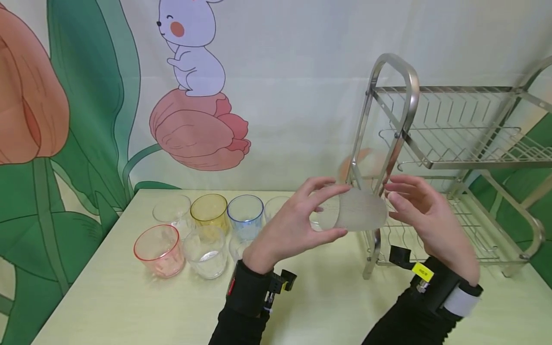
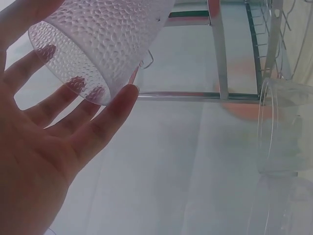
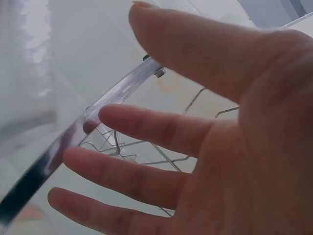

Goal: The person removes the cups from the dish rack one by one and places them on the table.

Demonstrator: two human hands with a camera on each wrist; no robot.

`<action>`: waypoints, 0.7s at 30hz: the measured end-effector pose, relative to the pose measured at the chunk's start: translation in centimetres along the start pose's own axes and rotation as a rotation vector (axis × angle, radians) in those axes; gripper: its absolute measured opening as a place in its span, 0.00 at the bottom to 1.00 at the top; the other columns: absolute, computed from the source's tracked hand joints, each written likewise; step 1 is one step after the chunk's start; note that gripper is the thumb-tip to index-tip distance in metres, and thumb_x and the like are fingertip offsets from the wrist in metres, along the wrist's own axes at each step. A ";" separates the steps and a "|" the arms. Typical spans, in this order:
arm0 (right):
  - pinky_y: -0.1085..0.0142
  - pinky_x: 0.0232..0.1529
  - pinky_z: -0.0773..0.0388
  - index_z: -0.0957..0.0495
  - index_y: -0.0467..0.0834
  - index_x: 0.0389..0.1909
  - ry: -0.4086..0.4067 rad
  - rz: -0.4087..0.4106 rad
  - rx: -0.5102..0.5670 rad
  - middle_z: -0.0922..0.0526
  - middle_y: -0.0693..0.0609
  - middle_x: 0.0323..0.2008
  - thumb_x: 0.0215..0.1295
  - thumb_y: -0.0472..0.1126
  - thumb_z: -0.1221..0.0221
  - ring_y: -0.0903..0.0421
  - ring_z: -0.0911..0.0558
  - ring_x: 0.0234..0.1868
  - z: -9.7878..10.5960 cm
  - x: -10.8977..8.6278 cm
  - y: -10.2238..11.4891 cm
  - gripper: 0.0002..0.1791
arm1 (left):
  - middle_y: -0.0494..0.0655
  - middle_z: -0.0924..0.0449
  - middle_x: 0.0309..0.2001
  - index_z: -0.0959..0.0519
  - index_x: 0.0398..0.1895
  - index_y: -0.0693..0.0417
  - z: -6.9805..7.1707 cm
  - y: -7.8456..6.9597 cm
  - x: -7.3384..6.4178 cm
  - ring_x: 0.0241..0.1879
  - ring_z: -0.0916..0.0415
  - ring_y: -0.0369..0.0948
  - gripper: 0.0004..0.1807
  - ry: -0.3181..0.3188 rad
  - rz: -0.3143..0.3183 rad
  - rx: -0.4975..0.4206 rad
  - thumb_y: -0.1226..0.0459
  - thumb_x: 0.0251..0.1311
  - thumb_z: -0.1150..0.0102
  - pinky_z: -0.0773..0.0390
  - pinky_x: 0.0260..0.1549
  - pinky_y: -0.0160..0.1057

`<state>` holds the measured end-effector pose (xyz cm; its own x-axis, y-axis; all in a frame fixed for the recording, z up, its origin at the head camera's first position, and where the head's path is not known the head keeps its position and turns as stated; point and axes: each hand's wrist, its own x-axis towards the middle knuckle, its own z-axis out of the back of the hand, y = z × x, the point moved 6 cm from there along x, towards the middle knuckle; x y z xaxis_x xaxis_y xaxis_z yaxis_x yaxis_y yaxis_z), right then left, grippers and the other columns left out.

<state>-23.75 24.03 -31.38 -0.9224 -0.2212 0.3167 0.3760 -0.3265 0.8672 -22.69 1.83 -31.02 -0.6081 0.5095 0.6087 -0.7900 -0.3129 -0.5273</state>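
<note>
A clear tumbler [image 1: 363,210] with a dimpled surface is held sideways in the air. My left hand [image 1: 293,215] grips it near its rim, thumb on one side and fingers on the other. In the left wrist view, the tumbler's mouth [image 2: 73,63] faces the left palm, and some fingers show through its wall. My right hand [image 1: 424,211] is beside the tumbler's other end, fingers spread and slightly bent, holding nothing. In the right wrist view, its palm [image 3: 264,127] and extended fingers appear in front of a metal bar.
A two-tier metal dish rack [image 1: 470,165] stands behind the right hand. On the table's left are a pink-rimmed glass [image 1: 159,254], a yellow glass [image 1: 209,215], a blue-rimmed glass [image 1: 246,215] and several clear glasses [image 1: 206,256]. Some are partly behind the left hand.
</note>
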 end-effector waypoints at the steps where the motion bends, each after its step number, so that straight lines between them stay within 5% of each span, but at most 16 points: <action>1: 0.61 0.49 0.23 0.39 0.42 0.69 0.002 -0.002 -0.003 0.32 0.45 0.63 0.76 0.44 0.47 0.49 0.29 0.59 0.1 0.0 -0.1 0.25 | 0.41 0.40 0.65 0.31 0.68 0.41 0.0 0.1 -0.1 0.54 0.30 0.37 0.36 0.003 0.003 0.006 0.57 0.56 0.28 0.25 0.47 0.32; 10: 0.67 0.47 0.23 0.39 0.44 0.69 0.005 -0.016 -0.125 0.31 0.46 0.63 0.75 0.46 0.46 0.55 0.27 0.56 0.7 -0.2 0.2 0.26 | 0.41 0.38 0.64 0.30 0.68 0.42 0.4 0.0 -0.7 0.60 0.36 0.36 0.34 0.053 0.014 0.128 0.55 0.57 0.30 0.32 0.54 0.32; 21: 0.70 0.45 0.23 0.39 0.45 0.70 0.026 -0.014 -0.215 0.31 0.46 0.62 0.76 0.47 0.47 0.61 0.27 0.55 1.9 -0.4 0.1 0.27 | 0.42 0.37 0.64 0.30 0.68 0.38 -0.1 1.6 -2.8 0.61 0.38 0.39 0.31 0.208 0.170 0.321 0.53 0.60 0.34 0.26 0.46 0.34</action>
<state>-23.56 25.84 -30.69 -0.9260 -0.2381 0.2929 0.3762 -0.5177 0.7684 -22.26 -0.02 -33.56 -0.7289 0.5699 0.3793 -0.6843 -0.6233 -0.3786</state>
